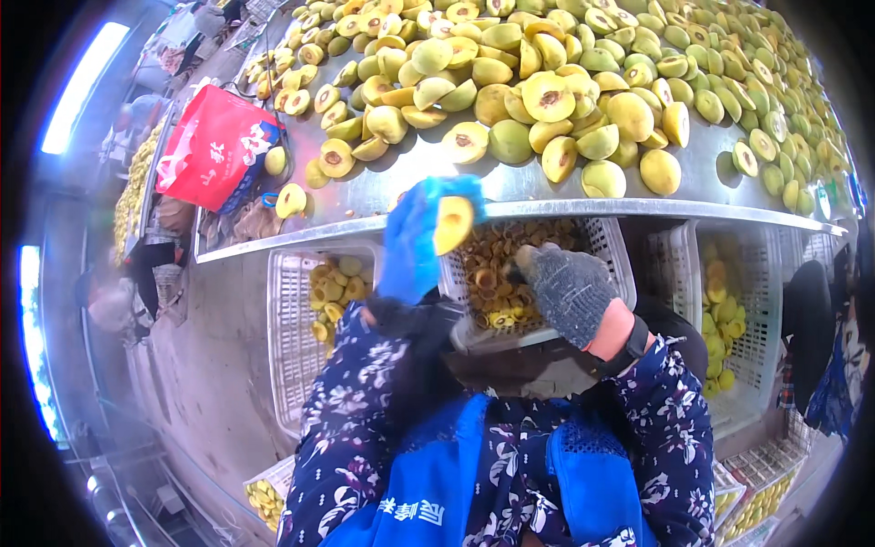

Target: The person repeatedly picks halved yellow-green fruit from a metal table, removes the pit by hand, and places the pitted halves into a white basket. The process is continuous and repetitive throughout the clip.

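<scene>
My left hand (419, 237), in a blue glove, holds a halved yellow fruit (453, 225) at the steel table's front edge (547, 207). My right hand (561, 287), in a grey knit glove, is curled closed just right of it, over a white crate (614, 255) of brown pit pieces and scraps (492, 287); what it holds, if anything, I cannot make out. Many halved yellow-green fruits (551, 96) cover the table behind my hands, several showing red-brown centres.
White crates of fruit stand at left (284, 346) and right (756, 351), with more crates (766, 488) behind me. A red bag (205, 150) lies on the table's left end. People (807, 337) in dark clothing are at the far right; another fruit-laden table (137, 182) stands left.
</scene>
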Demonstrator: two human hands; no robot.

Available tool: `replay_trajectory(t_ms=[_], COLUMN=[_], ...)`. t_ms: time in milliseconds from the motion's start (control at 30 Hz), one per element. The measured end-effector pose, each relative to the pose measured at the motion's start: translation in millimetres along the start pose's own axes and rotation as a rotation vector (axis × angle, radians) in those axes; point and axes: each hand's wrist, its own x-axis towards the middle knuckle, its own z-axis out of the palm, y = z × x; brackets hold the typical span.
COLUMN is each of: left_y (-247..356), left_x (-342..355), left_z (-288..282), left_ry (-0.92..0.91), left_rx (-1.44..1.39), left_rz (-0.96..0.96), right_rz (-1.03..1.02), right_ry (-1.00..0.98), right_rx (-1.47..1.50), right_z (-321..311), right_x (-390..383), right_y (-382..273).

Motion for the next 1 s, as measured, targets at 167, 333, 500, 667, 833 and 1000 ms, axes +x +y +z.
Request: replay_trajectory(t_ms=[167, 333, 500, 667, 833, 1000], left_y=[18, 0, -46, -64, -67, -42], left_x=[-39, -19, 84, 131, 130, 100], left_z=[-109, -125, -50, -19, -20, -17], left_ry=[-0.025, 0.026, -0.191, -0.536, -0.421, -0.337], left_rx=[0.803, 0.941, 0.832, 1.035, 0.541, 0.226], left_rz=[-0.09, -0.16, 0.272, 0.07, -0.327, 0.238], right_rz=[0.008, -0.007, -0.091, 0.03, 0.158, 0.174], right_ry=[-0.042, -0.079, 0.131, 0.042, 0.116, 0.358], right_rx=[-0.024, 0.064, 0.189, 0.421, 0.703, 0.908], right_z=[-1, -1, 2, 0, -9, -8], right_x=[-7, -9, -4, 3, 12, 28], right_y=[10, 3, 8, 13, 11, 2])
